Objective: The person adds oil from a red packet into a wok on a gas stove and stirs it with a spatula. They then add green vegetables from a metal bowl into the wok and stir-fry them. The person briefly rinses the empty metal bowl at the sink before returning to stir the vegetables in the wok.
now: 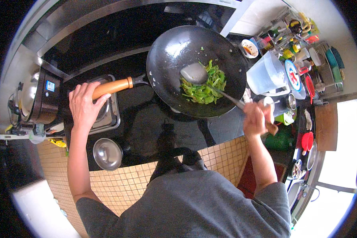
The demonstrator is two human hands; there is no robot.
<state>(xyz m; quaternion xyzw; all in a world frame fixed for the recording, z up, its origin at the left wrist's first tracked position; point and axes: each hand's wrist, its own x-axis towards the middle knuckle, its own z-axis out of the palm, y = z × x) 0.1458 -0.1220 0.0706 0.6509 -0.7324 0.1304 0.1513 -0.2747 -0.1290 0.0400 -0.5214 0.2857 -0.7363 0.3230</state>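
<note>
A dark metal wok [169, 59] stands over the black cooktop, its wooden handle [114, 87] pointing left. My left hand [84, 99] is wrapped around the end of that handle. Sliced green vegetables [203, 93], perhaps peppers, lie heaped in the bottom of the wok. My right hand [255, 119], slightly blurred, grips a metal wok spatula [195, 73] near its wooden end. The spatula's broad blade rests at the upper left of the vegetables, and its shaft crosses the wok's right rim.
A metal bowl [107, 154] sits at the counter's front left, near a metal tray [117, 116]. Right of the wok are a translucent plastic pitcher [266, 74], a stained white bowl [250, 48] and crowded seasoning containers. A dark appliance [47, 96] stands at far left.
</note>
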